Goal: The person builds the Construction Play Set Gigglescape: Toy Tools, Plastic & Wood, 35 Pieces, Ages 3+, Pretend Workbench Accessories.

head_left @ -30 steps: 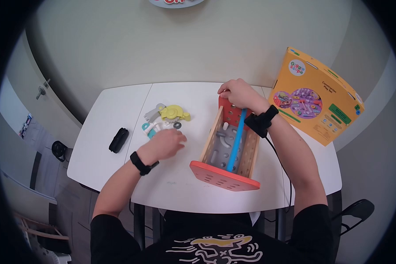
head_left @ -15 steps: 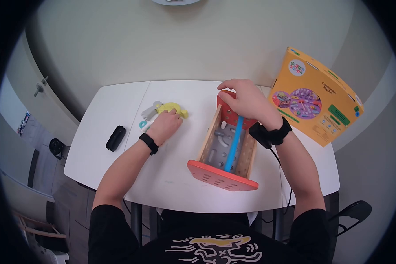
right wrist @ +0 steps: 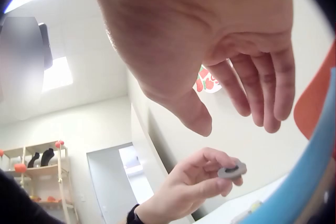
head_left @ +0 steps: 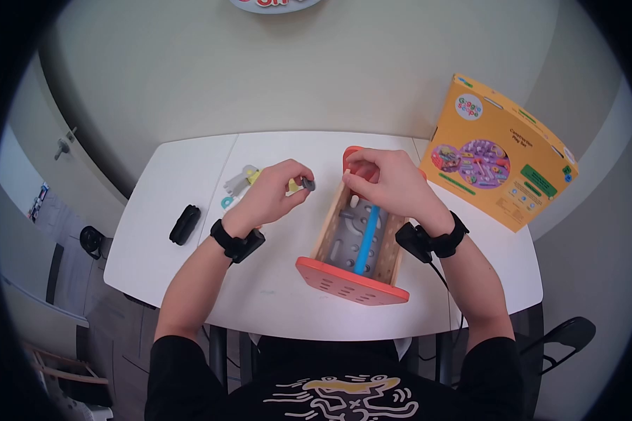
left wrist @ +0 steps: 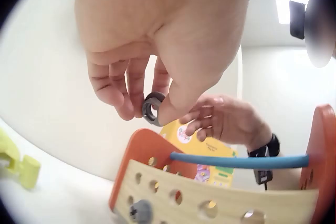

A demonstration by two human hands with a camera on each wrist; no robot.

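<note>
My left hand (head_left: 272, 191) pinches a grey toy nut (left wrist: 153, 109) between thumb and fingertips, above the table just left of the toy toolbox (head_left: 351, 282). The toolbox has red end panels, pale wooden sides with holes and a blue bar (head_left: 366, 242) for a handle. Over its far end hangs my right hand (head_left: 393, 184), fingers loosely bent and nothing between them. From the wooden side in the left wrist view sticks a grey screw head (left wrist: 140, 212). Inside the box lie several grey pieces (head_left: 357, 223).
Left of the box, partly behind my left hand, are a yellow-green toy part (left wrist: 29, 171), a light grey piece (head_left: 240, 179) and a teal one (head_left: 227, 202). A black case (head_left: 185, 224) lies farther left. At the right stands a yellow play set box (head_left: 505, 154).
My left hand reached to the loose toy parts, picked up the grey nut and brought it up and right toward the toolbox. My right hand has shifted from the far red panel's edge slightly nearer me.
</note>
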